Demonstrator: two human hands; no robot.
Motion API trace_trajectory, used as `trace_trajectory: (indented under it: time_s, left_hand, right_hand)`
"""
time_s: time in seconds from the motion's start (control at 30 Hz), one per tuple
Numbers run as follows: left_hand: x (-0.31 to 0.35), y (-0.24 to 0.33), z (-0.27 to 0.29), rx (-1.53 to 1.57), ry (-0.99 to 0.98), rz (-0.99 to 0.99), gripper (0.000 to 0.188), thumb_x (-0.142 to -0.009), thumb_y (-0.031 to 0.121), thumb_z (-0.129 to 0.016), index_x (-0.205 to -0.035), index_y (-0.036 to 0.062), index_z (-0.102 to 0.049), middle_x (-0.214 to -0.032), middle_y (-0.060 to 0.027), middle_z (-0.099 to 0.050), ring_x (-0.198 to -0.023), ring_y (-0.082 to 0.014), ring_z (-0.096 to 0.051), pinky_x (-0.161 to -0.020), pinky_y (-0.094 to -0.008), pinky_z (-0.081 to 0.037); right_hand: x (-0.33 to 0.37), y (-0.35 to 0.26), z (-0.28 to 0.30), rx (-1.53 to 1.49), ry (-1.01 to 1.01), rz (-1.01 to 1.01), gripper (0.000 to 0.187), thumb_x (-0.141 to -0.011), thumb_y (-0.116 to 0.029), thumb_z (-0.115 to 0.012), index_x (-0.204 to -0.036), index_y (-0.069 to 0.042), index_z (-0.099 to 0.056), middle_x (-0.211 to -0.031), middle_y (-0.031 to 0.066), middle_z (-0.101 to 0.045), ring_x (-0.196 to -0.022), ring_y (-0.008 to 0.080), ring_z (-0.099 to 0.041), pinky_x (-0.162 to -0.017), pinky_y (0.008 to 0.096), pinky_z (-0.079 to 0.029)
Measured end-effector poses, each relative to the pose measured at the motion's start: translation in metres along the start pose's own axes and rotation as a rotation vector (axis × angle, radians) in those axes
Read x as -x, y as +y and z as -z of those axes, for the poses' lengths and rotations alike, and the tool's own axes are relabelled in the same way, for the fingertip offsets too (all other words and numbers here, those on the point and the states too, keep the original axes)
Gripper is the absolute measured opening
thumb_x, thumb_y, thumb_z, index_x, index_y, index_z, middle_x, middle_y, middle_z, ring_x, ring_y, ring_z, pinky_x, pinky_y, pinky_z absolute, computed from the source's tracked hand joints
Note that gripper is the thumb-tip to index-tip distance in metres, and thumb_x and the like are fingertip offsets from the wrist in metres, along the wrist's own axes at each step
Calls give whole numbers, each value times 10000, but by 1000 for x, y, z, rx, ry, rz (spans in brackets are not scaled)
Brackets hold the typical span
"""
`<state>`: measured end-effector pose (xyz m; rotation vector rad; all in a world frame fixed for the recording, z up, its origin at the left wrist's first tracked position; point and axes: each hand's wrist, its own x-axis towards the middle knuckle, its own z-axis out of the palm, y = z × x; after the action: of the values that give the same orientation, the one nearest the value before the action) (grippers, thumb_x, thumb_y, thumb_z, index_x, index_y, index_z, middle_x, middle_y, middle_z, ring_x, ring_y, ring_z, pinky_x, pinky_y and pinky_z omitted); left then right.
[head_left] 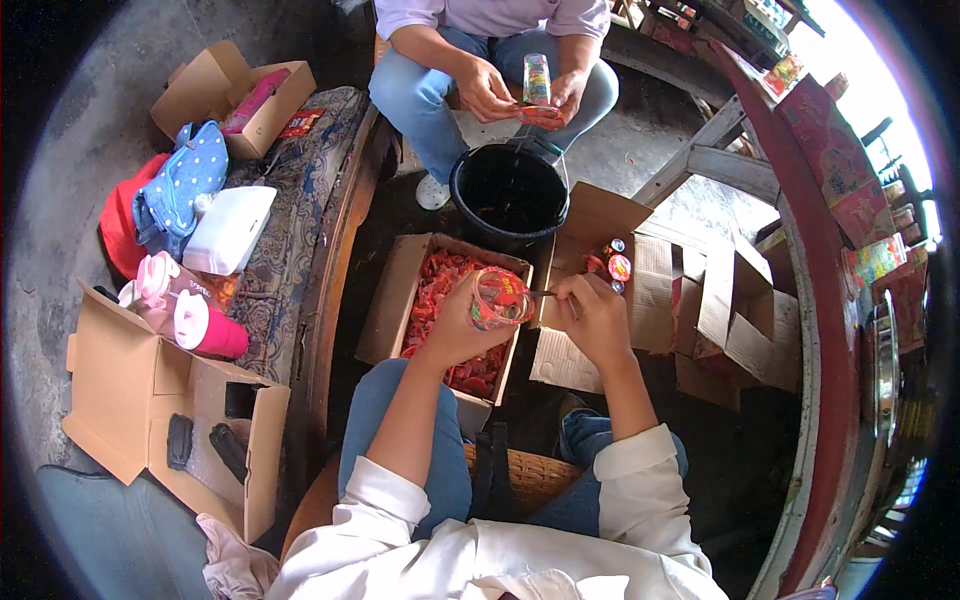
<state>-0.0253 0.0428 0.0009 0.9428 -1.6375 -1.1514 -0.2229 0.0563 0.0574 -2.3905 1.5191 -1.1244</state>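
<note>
Far left: pink tumbler (210, 328) by an open carton. Centre: carton (385, 322) of red scraps (440, 275). Left hand (458, 328) above it, curled round a clear printed cup (500, 298) — cup tilted, rim toward the wearer's right. Black bucket (510, 195) beyond; a co-worker behind it, another cup (537, 80) in hand. Right hand (598, 318) — fingers pinched on a thin tool (542, 293) at the first cup's edge. Further right, opened boxes (745, 320).
</note>
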Motion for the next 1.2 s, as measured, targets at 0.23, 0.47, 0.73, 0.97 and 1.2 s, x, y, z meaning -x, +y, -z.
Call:
trace_trajectory:
  time_s: [0.23,0.47,0.73,0.97,1.2]
  left_hand:
    - [-2,7,-4,-11,80,-16,622,-600,85,-765,-1131,44,-443,-1052,-96,-542,-990,-195,-540,-848,-324,-446]
    - [-3,17,-3,-177,65,-91,581,-586,80,-760,-1086,42,-467,-1027,-108,-530,-992,-237,-542,-852,-348,-444]
    - [-3,15,-3,-281,21,-129,598,-581,99,-739,-1112,42,-471,-1053,-127,-532,-989,-297,-538,-858,-372,-435]
    - [-5,21,-6,-279,69,-96,653,-562,140,-730,-1150,42,-464,-1051,-149,-568,-963,-324,-563,-847,-394,-438]
    - [-1,24,-12,-453,186,-110,604,-562,139,-745,-1106,52,-499,-993,-148,-599,-923,-331,-584,-773,-402,-477]
  right_hand:
    - [3,8,7,-99,3,-249,135,-686,54,-578,-748,-33,-496,-738,119,-572,-707,327,-584,-615,381,-478]
    - [-1,-9,-9,-147,9,-186,114,-711,-40,-624,-821,-20,-642,-879,138,-622,-793,313,-611,-698,358,-498]
    - [-2,-8,-23,-8,-2,-201,140,-676,-113,-673,-782,-23,-664,-884,101,-642,-847,276,-605,-768,378,-482]
    - [-3,-11,-20,47,7,-201,92,-674,-76,-657,-745,-19,-647,-837,90,-639,-789,274,-604,-732,371,-477]
    - [-5,-22,-26,96,-5,-179,80,-684,-63,-644,-749,-17,-640,-814,85,-637,-769,268,-609,-717,366,-476]
